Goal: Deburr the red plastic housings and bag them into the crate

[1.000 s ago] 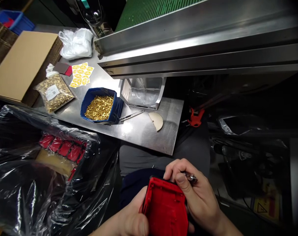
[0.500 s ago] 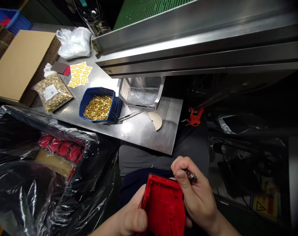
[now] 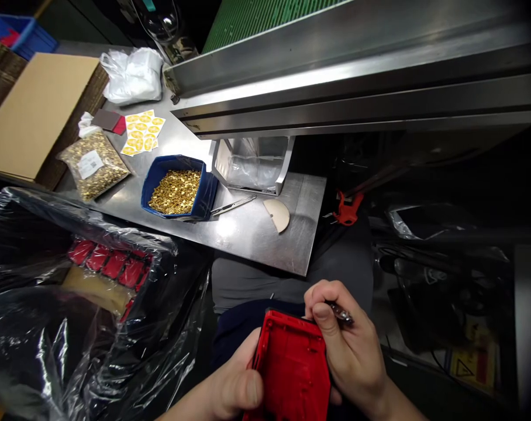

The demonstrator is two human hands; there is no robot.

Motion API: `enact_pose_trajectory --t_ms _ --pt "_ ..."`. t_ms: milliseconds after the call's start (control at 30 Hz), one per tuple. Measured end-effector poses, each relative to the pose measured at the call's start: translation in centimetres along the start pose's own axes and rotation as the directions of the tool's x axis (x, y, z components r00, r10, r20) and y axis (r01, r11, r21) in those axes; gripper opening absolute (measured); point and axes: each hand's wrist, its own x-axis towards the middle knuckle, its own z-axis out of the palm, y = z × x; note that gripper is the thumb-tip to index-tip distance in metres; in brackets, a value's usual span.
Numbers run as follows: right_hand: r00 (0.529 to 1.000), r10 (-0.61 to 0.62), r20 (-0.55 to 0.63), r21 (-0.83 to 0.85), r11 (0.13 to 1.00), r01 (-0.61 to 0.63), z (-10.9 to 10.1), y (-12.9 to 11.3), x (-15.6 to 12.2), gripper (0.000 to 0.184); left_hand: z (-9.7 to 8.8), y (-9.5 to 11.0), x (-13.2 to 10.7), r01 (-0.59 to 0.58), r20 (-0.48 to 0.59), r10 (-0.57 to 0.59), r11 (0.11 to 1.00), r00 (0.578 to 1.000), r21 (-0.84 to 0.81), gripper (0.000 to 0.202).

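Shifted rightward along the boxy red plastic shell since earlier, the right hand grips a slim dark shiny tool; the left hand clasps the shell's left side.

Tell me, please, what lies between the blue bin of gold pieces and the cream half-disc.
A slim metal tool lies between that blue bin and the half-disc, in the head view.

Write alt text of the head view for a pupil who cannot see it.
A person's left grip holds a hollow red case while the right grip, close beside it, holds a partly hidden, shiny object. Beyond, a metal table bears a blue bin of golden pieces; red parts sit amid clear plastic at left.
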Motion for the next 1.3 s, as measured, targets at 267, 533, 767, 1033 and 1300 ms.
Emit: enact_pose_trajectory --t_ms 267,533,767,1033,1300 --pt "0.997 -0.058 0.058 -0.009 0.998 0.059 -0.1 -0.3 0.5 0.014 1.2 0.4 -0.8 -0.09 -0.029 0.089 0.996 0.996 -0.03 0.099" --pt "0.996 -0.043 -0.081 -0.106 0.994 0.034 0.4 -0.3 0.1 0.012 0.8 -0.1 -0.7 -0.168 -0.008 0.167 0.984 0.986 -0.057 0.088" --pt "0.931 -0.026 -0.363 -0.26 0.963 -0.075 -1.3 -0.2 0.5 0.02 1.0 -0.4 -0.5 -0.145 -0.016 0.145 0.978 0.989 -0.152 0.105" --pt "0.818 0.363 0.447 -0.224 0.93 -0.29 -4.7 -1.5 3.1 0.032 1.5 1.1 -0.9 0.003 -0.033 -0.003 1.0 0.999 -0.014 0.1" --pt "0.74 0.428 0.518 -0.32 0.9 -0.296 -5.1 -0.8 2.0 0.03 1.3 1.2 -1.6 0.047 -0.032 -0.045 0.996 0.998 0.075 0.102"
